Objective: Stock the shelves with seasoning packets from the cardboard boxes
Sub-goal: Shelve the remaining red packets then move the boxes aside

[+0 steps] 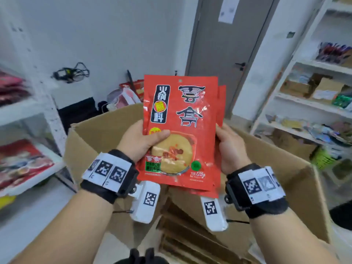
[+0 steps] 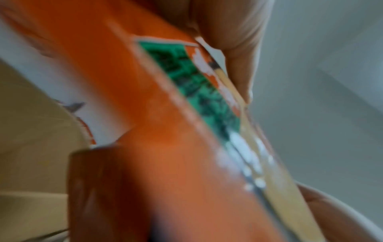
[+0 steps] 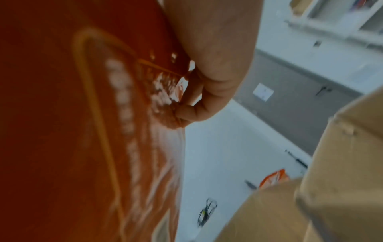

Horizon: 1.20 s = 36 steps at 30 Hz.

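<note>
I hold a small stack of red seasoning packets upright in front of me, above an open cardboard box. My left hand grips the stack's left edge, thumb across the front. My right hand grips the right edge, fingers curled behind. The front packet shows black characters and a picture of yellow soup. Up close in the left wrist view the red packets fill the frame under my thumb. In the right wrist view the back of the packets is dark and blurred beside my fingers.
A white shelf unit with boxes and mixed packets stands at the right. Another white shelf at the left holds red packets. A grey door is behind. Bags and cables lie by the far wall. Corrugated dividers show inside the box.
</note>
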Available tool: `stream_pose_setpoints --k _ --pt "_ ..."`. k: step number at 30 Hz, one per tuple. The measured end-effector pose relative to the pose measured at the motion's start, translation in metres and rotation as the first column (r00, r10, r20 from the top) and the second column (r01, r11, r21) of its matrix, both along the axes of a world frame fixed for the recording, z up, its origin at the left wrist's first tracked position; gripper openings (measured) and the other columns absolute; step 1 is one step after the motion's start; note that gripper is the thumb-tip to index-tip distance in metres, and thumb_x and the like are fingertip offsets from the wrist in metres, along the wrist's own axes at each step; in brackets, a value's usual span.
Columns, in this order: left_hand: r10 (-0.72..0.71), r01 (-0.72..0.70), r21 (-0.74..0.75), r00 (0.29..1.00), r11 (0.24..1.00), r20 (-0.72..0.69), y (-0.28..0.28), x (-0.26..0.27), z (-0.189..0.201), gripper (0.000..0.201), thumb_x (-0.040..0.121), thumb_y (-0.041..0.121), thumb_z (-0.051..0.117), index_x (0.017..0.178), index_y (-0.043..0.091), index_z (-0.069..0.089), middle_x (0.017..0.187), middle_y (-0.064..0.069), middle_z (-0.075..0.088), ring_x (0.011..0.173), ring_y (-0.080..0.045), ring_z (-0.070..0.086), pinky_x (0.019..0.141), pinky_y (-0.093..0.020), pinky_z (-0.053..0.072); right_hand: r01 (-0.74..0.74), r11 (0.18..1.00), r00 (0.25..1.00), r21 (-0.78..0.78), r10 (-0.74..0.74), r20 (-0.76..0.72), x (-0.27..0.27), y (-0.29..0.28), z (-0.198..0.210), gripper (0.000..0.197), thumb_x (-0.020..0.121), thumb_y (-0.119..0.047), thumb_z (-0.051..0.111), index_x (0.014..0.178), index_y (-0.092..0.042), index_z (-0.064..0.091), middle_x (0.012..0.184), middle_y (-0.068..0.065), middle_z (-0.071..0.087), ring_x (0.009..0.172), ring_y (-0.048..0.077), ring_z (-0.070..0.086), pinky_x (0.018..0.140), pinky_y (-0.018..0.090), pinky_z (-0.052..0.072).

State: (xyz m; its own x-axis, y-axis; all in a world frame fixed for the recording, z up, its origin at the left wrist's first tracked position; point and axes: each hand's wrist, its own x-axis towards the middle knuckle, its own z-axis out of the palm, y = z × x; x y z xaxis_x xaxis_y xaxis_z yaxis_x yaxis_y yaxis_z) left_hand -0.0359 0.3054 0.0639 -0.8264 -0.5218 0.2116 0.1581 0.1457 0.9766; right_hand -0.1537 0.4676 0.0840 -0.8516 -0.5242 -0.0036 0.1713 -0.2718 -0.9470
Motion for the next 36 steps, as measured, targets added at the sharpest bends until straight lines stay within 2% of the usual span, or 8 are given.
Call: stream_pose_setpoints --k 4,7,15,20,23,27,31,36 --pt "0.223 -0.227 0.144 0.974 0.963 0.041 0.005 0.12 -0.037 0.031 0.07 0.022 0.07 0.099 0.017 0.062 0.079 0.013 0.073 0.072 -0.002 0.068 0.063 -0.017 0.051 -0.249 0.968 0.966 0.007 0.248 0.076 0.079 -0.029 -0.031 0.017 0.096 -0.019 0.049 0.103 -0.014 0.064 0.081 0.005 0.074 0.068 0.016 0.07 0.064 0.03 0.059" --pt "0.39 -0.395 0.178 0.919 0.901 0.066 0.004 0.215 -0.043 0.019 0.08 0.006 0.063 0.096 0.016 0.061 0.075 0.011 0.073 0.068 -0.001 0.068 0.058 -0.012 0.05 -0.405 0.912 0.912 0.056 0.4 0.087 0.151 -0.059 -0.044 0.018 0.097 -0.019 0.047 0.101 -0.014 0.064 0.091 0.01 0.071 0.078 0.021 0.068 0.079 0.039 0.056" --pt "0.707 -0.684 0.332 0.704 0.649 0.068 0.007 0.464 -0.043 0.038 0.069 0.025 0.066 0.105 0.014 0.062 0.097 -0.008 0.071 0.086 -0.024 0.067 0.082 -0.039 0.052 -0.694 0.709 0.717 0.124 0.697 0.03 0.373 -0.138 -0.051 0.02 0.095 -0.018 0.049 0.107 -0.019 0.066 0.092 0.002 0.074 0.077 0.013 0.071 0.071 0.031 0.056" --pt "0.865 -0.832 0.346 0.492 0.434 0.098 0.012 0.648 -0.037 0.046 0.061 0.032 0.069 0.102 0.013 0.063 0.095 -0.011 0.072 0.087 -0.03 0.066 0.085 -0.046 0.051 -0.816 0.562 0.565 0.138 0.825 -0.02 0.545 -0.19 -0.064 0.02 0.096 -0.017 0.045 0.102 -0.015 0.064 0.09 -0.004 0.073 0.079 0.01 0.068 0.074 0.026 0.053" --pt "0.939 -0.91 0.295 0.33 0.291 0.093 0.02 0.752 -0.031 0.028 0.071 0.024 0.066 0.098 0.016 0.063 0.091 -0.006 0.072 0.084 -0.025 0.067 0.08 -0.04 0.054 -0.871 0.462 0.469 0.167 0.883 0.001 0.657 -0.21 -0.072 0.03 0.097 -0.02 0.046 0.123 -0.009 0.057 0.115 0.008 0.064 0.098 0.021 0.062 0.09 0.038 0.049" --pt "0.971 -0.951 0.259 0.206 0.17 0.118 0.021 0.847 -0.029 0.035 0.076 0.022 0.065 0.109 0.013 0.06 0.103 -0.011 0.07 0.091 -0.027 0.067 0.081 -0.041 0.054 -0.932 0.325 0.336 0.16 0.94 0.048 0.773 -0.235 -0.086 0.022 0.096 -0.022 0.048 0.11 -0.007 0.057 0.08 -0.01 0.072 0.075 0.004 0.067 0.078 0.029 0.054" --pt "0.987 -0.975 0.21 0.101 0.073 0.125 0.006 0.917 -0.042 0.021 0.082 0.015 0.064 0.103 0.021 0.062 0.091 0.001 0.074 0.084 -0.016 0.07 0.066 -0.027 0.056 -0.959 0.247 0.266 0.139 0.953 0.144 0.849 -0.268 -0.095 0.016 0.096 -0.016 0.048 0.097 -0.017 0.064 0.089 -0.001 0.073 0.079 0.014 0.07 0.077 0.036 0.053" --pt "0.985 -0.981 0.184 -0.025 -0.057 0.172 -0.037 0.984 -0.057 0.011 0.082 0.019 0.067 0.092 0.024 0.065 0.09 0.0 0.074 0.087 -0.022 0.07 0.076 -0.036 0.055 -0.97 0.173 0.196 0.173 0.973 0.123 0.924 -0.333 -0.098 0.018 0.096 -0.021 0.048 0.103 -0.014 0.063 0.085 0.002 0.072 0.074 0.014 0.069 0.071 0.031 0.054"
